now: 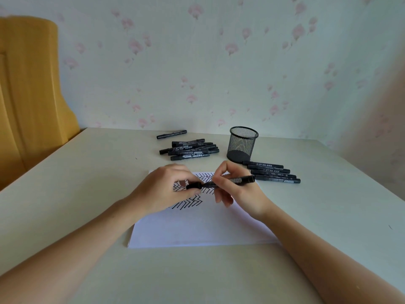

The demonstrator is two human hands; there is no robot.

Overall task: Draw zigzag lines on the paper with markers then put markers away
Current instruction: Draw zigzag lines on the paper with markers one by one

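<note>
The paper (197,229) is white with black zigzag rows. The markers (189,149) are black with white print. The cup (242,143) is black mesh. The tabletop (87,183) is pale cream. The wallpaper (219,62) is pale green with pink flowers. The board (28,84) is yellow.

A black marker (228,180) lies level above white paper (197,227) bearing black zigzag rows (190,201).

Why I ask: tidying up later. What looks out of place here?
One marker lies apart from the main pile, near the table's far edge. The mesh cup holds no markers. Nothing spilled or damaged.
</note>
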